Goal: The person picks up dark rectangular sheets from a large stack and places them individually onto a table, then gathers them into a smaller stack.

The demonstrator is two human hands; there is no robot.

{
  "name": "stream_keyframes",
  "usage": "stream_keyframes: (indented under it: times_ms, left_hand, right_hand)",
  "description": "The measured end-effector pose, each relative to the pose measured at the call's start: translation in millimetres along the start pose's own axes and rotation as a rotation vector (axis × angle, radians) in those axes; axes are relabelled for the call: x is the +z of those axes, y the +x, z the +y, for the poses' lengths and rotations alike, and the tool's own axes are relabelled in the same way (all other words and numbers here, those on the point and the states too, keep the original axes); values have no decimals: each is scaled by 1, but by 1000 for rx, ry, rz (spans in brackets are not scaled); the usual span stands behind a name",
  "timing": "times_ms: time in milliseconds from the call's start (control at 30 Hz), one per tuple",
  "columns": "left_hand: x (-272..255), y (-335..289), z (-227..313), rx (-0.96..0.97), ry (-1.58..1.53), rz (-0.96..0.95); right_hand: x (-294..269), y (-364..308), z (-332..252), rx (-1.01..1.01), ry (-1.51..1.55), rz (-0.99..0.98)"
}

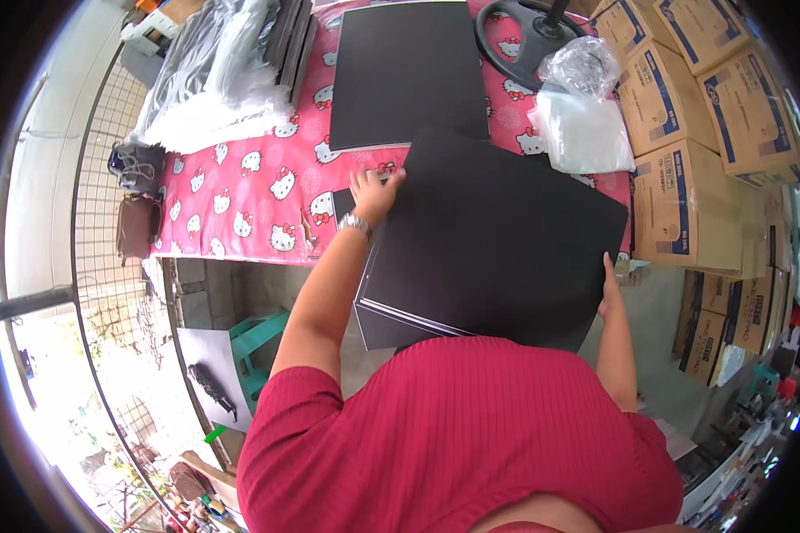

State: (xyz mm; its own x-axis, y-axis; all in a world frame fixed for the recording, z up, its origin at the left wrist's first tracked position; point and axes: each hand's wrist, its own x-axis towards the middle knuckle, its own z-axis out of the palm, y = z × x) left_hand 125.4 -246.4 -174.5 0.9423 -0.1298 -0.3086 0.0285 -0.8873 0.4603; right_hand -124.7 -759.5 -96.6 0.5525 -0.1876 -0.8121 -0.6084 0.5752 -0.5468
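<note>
A stack of large black sheets (498, 235) with white edges showing at its lower left is tilted between my chest and the table. My left hand (375, 194), with a metal watch on the wrist, grips the stack's upper left edge with its fingers bent. At the right edge my right hand (609, 289) is closed around the side, its fingers partly hidden behind the sheets. Another pile of black sheets (409, 71) lies flat at the far middle of the table, just beyond the stack.
A pink patterned cloth (231, 200) covers the table. Plastic-wrapped dark material (227, 71) is piled far left. At the far right are a black round stand base (529, 40), clear plastic bags (587, 129) and stacked cartons (676, 191). A green stool (253, 355) stands lower left.
</note>
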Motion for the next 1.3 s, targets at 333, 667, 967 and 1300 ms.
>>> stream_keyframes:
  times_ms: [333, 667, 967, 1300]
  left_hand:
    - [-86, 1, 112, -221, -812, -158]
    - [-259, -170, 84, 93, -1076, 478]
    - [-214, -276, -53, 39, -994, 542]
    - [-238, -279, -75, 68, -904, 528]
  right_hand:
    - [7, 2, -9, -123, -170, 151]
    - [152, -90, -109, -789, -221, -152]
    - [154, -75, -103, -871, -551, -530]
    - [161, -101, -107, -1085, -762, -563]
